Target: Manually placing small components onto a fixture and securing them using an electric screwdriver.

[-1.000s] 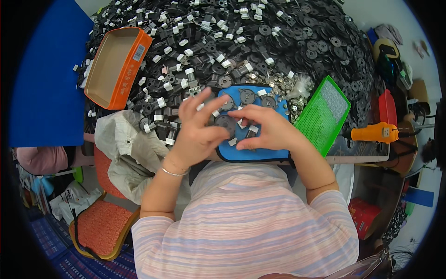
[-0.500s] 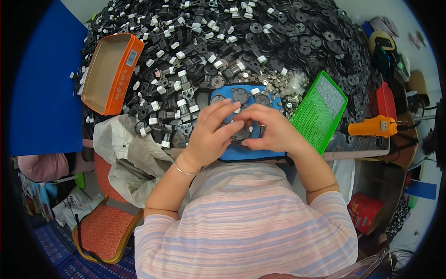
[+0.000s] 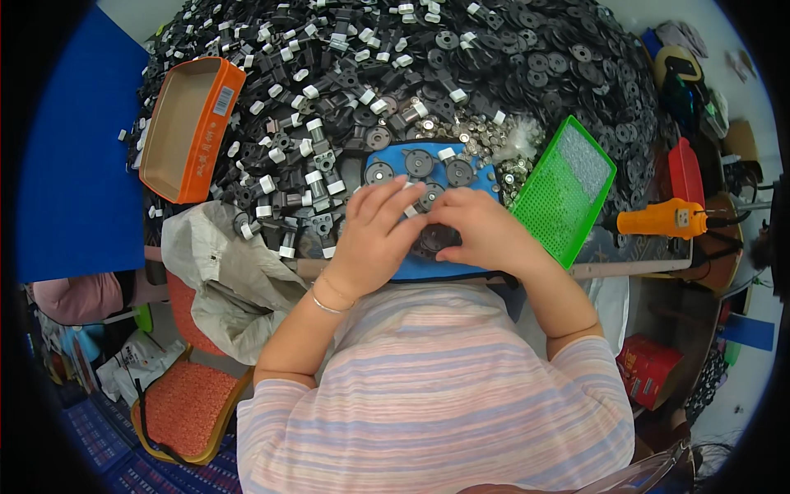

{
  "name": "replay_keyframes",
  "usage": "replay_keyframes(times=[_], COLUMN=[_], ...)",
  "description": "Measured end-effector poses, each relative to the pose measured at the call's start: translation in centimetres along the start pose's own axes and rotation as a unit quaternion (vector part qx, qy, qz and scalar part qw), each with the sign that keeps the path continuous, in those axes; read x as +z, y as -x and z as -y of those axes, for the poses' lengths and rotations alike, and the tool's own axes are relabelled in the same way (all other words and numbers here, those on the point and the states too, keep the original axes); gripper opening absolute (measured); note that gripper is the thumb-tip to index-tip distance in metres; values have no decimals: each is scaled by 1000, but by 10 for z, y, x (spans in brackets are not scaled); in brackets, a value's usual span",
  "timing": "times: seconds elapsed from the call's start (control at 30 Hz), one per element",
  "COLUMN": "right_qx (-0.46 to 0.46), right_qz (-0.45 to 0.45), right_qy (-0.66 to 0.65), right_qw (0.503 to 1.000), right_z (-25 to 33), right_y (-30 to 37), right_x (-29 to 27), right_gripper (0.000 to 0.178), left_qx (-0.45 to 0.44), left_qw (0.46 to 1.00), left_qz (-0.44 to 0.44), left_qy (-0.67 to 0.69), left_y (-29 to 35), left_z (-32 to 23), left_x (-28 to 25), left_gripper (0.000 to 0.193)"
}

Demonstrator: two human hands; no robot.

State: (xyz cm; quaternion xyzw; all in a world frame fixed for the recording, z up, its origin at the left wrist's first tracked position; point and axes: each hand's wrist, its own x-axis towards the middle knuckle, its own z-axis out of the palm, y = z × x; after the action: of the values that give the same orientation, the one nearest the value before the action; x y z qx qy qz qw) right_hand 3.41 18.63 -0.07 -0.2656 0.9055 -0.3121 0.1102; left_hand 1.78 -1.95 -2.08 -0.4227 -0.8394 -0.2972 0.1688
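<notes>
A black round plastic disc [image 3: 436, 240] is held low over a blue mat [image 3: 465, 265]. My left hand [image 3: 374, 235] bends its fingers at the disc's left side, thumb and fingertips close together. From the other side my right hand [image 3: 481, 229] curls round the same disc, thumb at its near edge and fingertips above it. Whether a small piece sits between the fingertips is hidden. Further black discs [image 3: 419, 163] lie on the mat just beyond my hands, along with a white-capped black piece [image 3: 447, 155].
A big heap of black plastic parts [image 3: 494, 62] covers the table's far side. Small silvery metal pieces [image 3: 485, 136] lie behind the mat. Right of it stands a green tray [image 3: 568, 198] of tiny metal parts, then an orange power screwdriver [image 3: 658, 221]. An orange box [image 3: 206, 165] stands left.
My fingers have shifted slightly round the disc, showing more of its face and another disc behind it. The whole view has moved a little.
</notes>
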Motion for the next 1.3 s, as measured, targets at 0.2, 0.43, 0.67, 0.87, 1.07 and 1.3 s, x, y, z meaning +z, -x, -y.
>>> replay_keyframes(times=[0.2, 0.43, 0.67, 0.87, 1.07, 1.3], right_qx=[6, -7, 14, 20, 23, 13], right_qz=[66, 84, 89, 89, 103, 56], right_qy=[54, 65, 93, 106, 96, 65], right_qw=[996, 994, 992, 990, 990, 996], right_z=[5, 1, 9, 10, 10, 15], right_y=[-4, -9, -10, -12, -11, -7], right_x=[13, 18, 12, 15, 15, 0], right_gripper=[47, 47, 46, 45, 45, 57], left_qx=[-72, -81, -98, -132, -187, -278], left_qw=[997, 996, 994, 988, 965, 944], left_qz=[-24, -39, -58, -76, -153, -111], left_qy=[12, 14, -7, -29, -98, -141], left_y=[6, 9, 10, 17, 29, 50], left_z=[9, 13, 23, 32, 55, 73], left_x=[-6, -9, -18, -31, -53, -72], left_gripper=[30, 28, 26, 25, 21, 21])
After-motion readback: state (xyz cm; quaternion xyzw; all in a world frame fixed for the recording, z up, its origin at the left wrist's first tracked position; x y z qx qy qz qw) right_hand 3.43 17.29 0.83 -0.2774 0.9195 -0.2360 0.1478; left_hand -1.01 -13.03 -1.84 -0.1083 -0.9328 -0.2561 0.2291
